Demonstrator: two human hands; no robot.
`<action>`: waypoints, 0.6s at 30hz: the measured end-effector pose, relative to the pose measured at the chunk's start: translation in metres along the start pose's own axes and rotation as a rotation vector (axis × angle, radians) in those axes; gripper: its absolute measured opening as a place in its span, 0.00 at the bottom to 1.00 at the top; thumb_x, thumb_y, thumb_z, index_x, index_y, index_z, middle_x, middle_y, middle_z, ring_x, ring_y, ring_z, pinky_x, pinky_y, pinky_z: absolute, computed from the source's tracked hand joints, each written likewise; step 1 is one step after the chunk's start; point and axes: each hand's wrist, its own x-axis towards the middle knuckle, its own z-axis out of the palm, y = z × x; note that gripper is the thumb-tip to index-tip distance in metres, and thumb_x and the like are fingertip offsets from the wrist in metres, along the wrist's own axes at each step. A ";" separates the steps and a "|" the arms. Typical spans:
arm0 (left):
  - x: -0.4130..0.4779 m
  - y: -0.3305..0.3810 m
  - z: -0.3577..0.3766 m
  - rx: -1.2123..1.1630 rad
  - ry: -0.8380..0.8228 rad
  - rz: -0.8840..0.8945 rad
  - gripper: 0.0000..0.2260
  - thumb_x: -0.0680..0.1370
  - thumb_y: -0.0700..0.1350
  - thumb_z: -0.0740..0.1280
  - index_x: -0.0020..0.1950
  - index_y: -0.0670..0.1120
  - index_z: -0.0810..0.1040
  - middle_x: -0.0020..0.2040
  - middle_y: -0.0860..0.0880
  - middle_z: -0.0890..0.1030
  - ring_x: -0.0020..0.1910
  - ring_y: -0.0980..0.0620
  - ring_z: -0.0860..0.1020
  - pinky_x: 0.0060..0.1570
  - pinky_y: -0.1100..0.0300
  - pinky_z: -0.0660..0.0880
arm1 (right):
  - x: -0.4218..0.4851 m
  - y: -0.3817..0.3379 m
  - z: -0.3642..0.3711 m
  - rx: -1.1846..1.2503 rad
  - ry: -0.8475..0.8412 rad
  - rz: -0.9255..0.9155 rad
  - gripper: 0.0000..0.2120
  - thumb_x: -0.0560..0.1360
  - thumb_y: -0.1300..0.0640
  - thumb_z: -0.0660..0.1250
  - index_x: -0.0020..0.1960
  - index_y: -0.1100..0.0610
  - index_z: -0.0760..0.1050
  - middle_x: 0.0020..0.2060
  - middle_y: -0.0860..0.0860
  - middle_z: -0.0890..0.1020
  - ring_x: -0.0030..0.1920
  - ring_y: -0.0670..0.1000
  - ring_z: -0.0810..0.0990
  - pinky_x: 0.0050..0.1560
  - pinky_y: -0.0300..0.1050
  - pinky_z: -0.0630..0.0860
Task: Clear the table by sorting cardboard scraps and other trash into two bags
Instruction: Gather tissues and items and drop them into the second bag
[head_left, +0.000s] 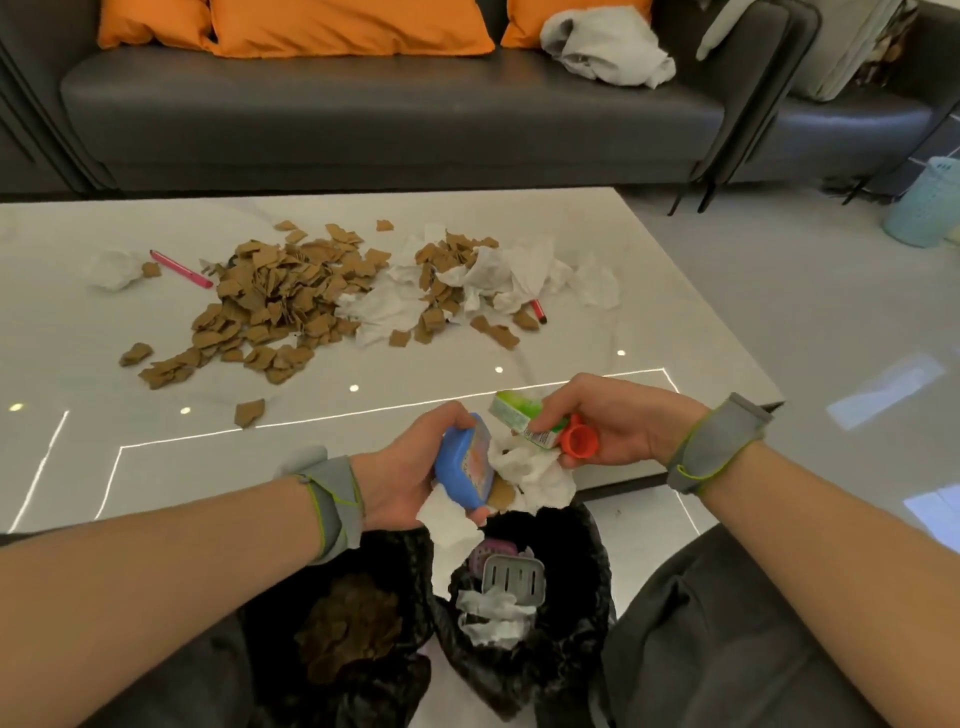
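Both hands hang just over the trash bag (589, 571). Tight in the left hand (400, 470) is a blue bottle (457, 462); the right hand (615, 421) grips a green box (517, 415) and orange cup (576, 442).

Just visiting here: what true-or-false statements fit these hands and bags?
The left hand grips a blue container. True.
The right hand is empty. False: it holds a green packet and an orange cap.
The left black bag holds cardboard scraps. True.
The table is free of cardboard. False: a pile of cardboard scraps lies on it.
The right black bag holds tissues and a grey slotted tray. True.
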 end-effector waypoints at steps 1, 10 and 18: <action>0.003 -0.006 0.000 -0.004 -0.015 -0.024 0.26 0.74 0.55 0.62 0.63 0.36 0.76 0.46 0.37 0.78 0.36 0.40 0.78 0.35 0.52 0.79 | 0.002 0.004 0.000 -0.024 0.009 0.025 0.07 0.70 0.65 0.68 0.48 0.63 0.77 0.43 0.57 0.80 0.34 0.50 0.77 0.29 0.39 0.74; 0.010 -0.008 0.003 -0.078 0.071 0.025 0.31 0.72 0.55 0.65 0.67 0.35 0.73 0.53 0.35 0.78 0.48 0.38 0.79 0.34 0.50 0.81 | 0.007 0.003 -0.010 -0.105 0.156 0.003 0.16 0.69 0.62 0.70 0.56 0.62 0.74 0.44 0.57 0.79 0.32 0.49 0.76 0.30 0.39 0.73; -0.008 0.067 -0.010 -0.218 0.196 0.379 0.22 0.80 0.50 0.59 0.72 0.42 0.67 0.54 0.40 0.77 0.47 0.39 0.78 0.30 0.50 0.81 | 0.000 -0.020 -0.022 0.155 0.262 -0.214 0.12 0.68 0.64 0.69 0.51 0.61 0.76 0.44 0.57 0.78 0.31 0.50 0.76 0.24 0.41 0.71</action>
